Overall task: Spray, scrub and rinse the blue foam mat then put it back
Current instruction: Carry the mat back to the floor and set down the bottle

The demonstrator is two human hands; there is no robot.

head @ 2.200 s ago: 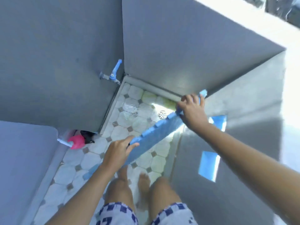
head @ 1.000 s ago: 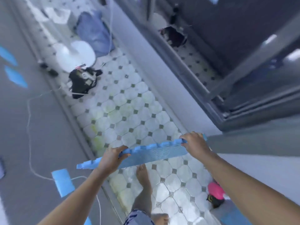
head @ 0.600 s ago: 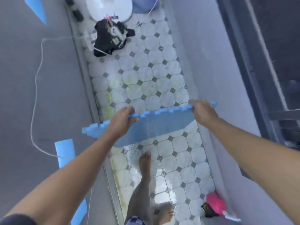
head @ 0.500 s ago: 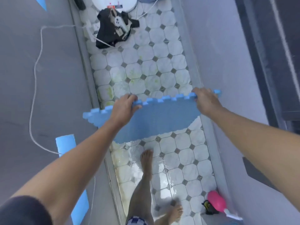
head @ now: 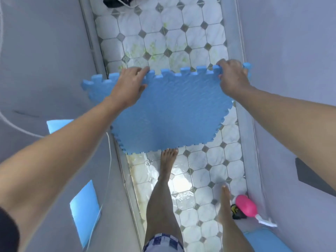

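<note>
The blue foam mat (head: 169, 115), with jigsaw-toothed edges, hangs in the air over the tiled floor, its broad face turned up toward me. My left hand (head: 129, 86) grips its far edge near the left corner. My right hand (head: 232, 77) grips the same far edge near the right corner. The mat's near edge droops down to just above my left foot (head: 168, 160). A pink spray bottle (head: 246, 206) lies on the floor at the lower right, against the wall.
The floor is a narrow strip of white octagonal tiles (head: 172, 39) between grey walls, wet and shiny near my feet. A black bundle (head: 120, 1) lies at the far end. A white cord (head: 109, 160) runs down the left wall. A blue object (head: 263, 240) sits bottom right.
I have turned away from the tap corner to face down the tiled strip. The mat has tipped from edge-on to showing its broad face, still held by both hands.
</note>
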